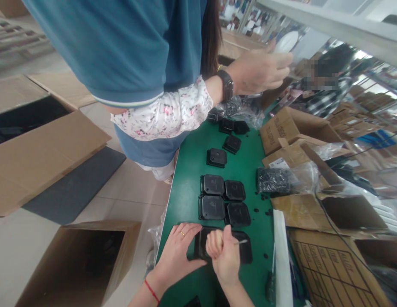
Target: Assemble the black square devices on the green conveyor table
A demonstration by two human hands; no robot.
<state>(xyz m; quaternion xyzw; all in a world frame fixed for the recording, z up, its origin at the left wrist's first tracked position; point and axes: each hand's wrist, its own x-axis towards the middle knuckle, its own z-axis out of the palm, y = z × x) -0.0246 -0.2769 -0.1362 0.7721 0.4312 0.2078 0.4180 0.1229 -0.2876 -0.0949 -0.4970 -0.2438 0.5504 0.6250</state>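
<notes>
Green tabletop [187, 179] | black case [202, 246] sat near left edge | my left hand [176, 251] touched it, thumb and fingers apart | right hand [224, 256] clamped thin rod [241, 242] | seemed mid-work; other cases [213, 207] beyond, done/left unclear

Black case [202, 243]: right hand [224, 253] hides part; thin tool [241, 242]: same hand conceals part; co-worker [137, 51]: top edge cuts off head.

Right of the right hand [224, 256], a box [336, 270] reads "ITEM" and "ALLOY"; farther ahead, print on a carton [280, 132] is blurred.
</notes>
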